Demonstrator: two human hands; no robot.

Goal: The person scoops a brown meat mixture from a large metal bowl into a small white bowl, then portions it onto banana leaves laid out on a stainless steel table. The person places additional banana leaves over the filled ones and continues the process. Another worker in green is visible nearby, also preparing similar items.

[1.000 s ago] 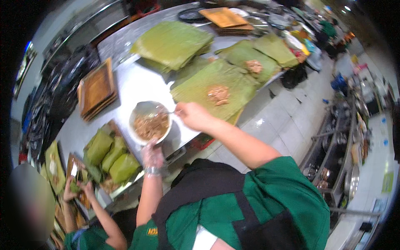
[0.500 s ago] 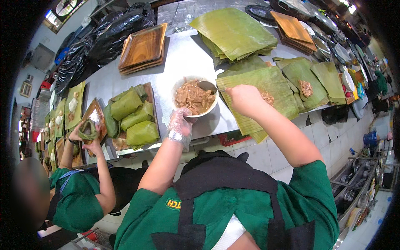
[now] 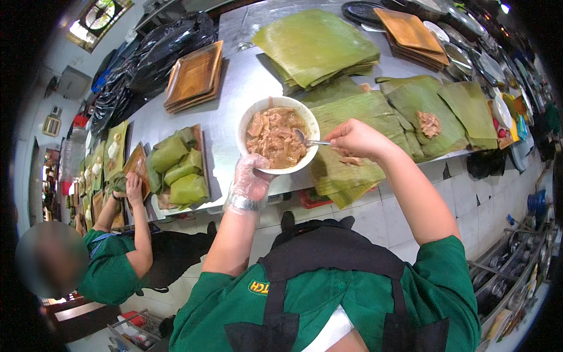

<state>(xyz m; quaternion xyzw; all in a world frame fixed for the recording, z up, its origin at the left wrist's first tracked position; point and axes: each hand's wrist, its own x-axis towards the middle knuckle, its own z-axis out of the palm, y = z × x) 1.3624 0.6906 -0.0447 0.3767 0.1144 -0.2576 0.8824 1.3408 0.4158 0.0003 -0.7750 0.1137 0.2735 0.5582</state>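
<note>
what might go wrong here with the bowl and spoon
The bowl could tip, since the gloved left hand grips only its near side. Some of the brown mixture might drip off the spoon when lifted over the rim. The right hand appears close to the small mound on the leaf, so it may smear it.

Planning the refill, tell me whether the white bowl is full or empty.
Partly full: brown meat lies in the bowl, with inner wall showing around it.
</note>
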